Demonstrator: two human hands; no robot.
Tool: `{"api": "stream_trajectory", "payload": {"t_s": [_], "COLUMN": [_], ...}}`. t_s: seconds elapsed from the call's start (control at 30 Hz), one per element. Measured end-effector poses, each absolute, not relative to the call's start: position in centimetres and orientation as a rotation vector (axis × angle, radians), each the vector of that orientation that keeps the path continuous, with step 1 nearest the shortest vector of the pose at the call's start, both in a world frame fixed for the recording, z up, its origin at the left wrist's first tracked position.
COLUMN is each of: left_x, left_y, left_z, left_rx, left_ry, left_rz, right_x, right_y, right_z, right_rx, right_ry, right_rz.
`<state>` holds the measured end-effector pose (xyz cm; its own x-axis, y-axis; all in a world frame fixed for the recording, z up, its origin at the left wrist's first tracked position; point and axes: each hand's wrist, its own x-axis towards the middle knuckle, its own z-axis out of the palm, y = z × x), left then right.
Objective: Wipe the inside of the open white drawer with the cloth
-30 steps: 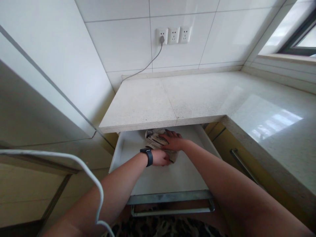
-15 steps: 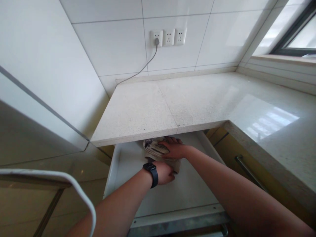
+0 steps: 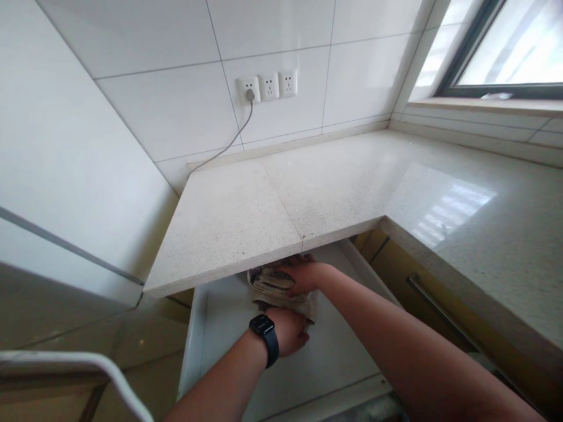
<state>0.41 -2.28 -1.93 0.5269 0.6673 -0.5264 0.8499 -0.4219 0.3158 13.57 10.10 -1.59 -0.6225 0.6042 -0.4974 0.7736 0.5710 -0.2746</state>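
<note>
At lower centre, in the open drawer [image 3: 206, 328] under the tabletop [image 3: 246, 217], my right hand [image 3: 302, 274] lies spread on the cloth [image 3: 269, 287]; my left hand [image 3: 288, 331] curls against its near edge, and I cannot tell whether it grips.

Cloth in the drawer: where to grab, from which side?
Probably pinch the cloth by its near edge, coming from the open front of the drawer. Its far part lies under the countertop overhang, and the right hand presses on its middle; the near edge, by the left hand, is exposed.
</note>
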Motion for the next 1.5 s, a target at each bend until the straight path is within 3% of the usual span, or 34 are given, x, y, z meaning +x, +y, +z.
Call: {"api": "stream_trajectory", "payload": {"t_s": [1.5], "left_x": [-1.0], "left_y": [-0.6], "left_z": [-4.4], "left_rx": [2.108], "left_ry": [1.151], "left_rz": [-0.385], "right_x": [12.5], "right_y": [9.4], "right_z": [-3.6], "right_rx": [1.144], "right_ry": [2.529], "right_rz": [-0.733]}}
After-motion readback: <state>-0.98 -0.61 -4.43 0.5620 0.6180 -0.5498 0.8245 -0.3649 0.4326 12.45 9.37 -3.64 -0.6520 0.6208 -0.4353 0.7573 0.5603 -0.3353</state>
